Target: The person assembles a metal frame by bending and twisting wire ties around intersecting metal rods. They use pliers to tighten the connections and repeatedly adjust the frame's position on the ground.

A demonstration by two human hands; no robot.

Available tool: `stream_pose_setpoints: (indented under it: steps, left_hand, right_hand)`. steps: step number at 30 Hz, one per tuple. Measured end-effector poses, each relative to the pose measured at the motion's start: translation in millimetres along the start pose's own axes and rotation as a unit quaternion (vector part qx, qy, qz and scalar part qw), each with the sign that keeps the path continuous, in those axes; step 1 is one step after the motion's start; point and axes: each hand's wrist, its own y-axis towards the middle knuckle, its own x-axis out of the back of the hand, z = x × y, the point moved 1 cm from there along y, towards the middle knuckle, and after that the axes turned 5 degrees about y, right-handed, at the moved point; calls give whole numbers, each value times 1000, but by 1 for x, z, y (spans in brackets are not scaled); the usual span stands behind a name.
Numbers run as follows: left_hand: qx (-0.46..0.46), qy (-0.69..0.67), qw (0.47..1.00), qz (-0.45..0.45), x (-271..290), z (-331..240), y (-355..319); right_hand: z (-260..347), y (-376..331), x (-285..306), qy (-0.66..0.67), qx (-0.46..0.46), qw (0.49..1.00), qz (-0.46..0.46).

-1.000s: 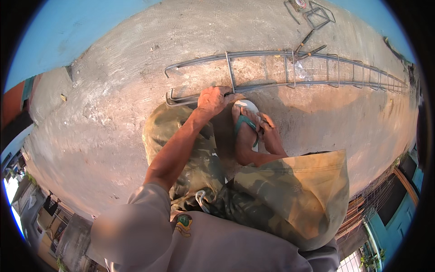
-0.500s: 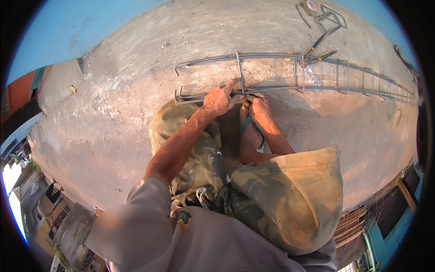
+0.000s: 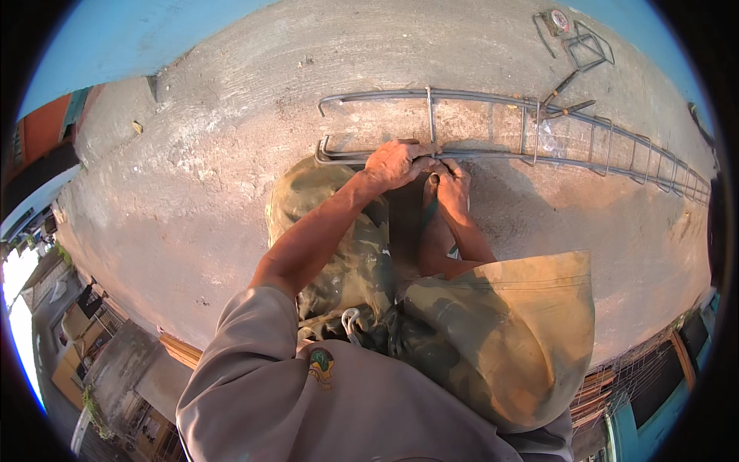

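Observation:
A long rebar cage [image 3: 500, 156] lies on the concrete in front of me, its steel bars crossed by several stirrups. My left hand [image 3: 396, 163] is closed on the near bars, its index finger reaching to the foot of the leftmost stirrup [image 3: 430, 115]. Right beside it, my right hand [image 3: 453, 183] has its fingers pinched together just below the same joint. Whatever is between those right fingertips is too small to make out. Dark-handled pincers [image 3: 568, 110] rest across the far bars, to the right of my hands.
A round tape measure [image 3: 556, 21] and loose bent steel stirrups [image 3: 591, 48] lie on the concrete floor [image 3: 223, 177] at the far right. My sandalled foot [image 3: 436, 239] is close below my right hand. Brown rods [image 3: 596, 389] are stacked at the lower right.
The view has shifted, so the cage appears further right. My left index finger, pointing up and away before, now lies lower along the bars at the stirrup. My right hand stays at the joint.

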Motion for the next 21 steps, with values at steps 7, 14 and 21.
stream_pose_setpoints:
  steps: [7,14,21]
  left_hand:
    - [-19,-2,1000,9,8,-9,4]
    - [-33,30,999,-9,4,-15,-3]
    - [-74,-73,994,35,15,-7,0]
  right_hand:
    - [12,-12,-11,-139,116,983,-43]
    - [1,-17,-14,-187,227,954,-50]
    - [4,-16,-16,-202,261,942,-64]
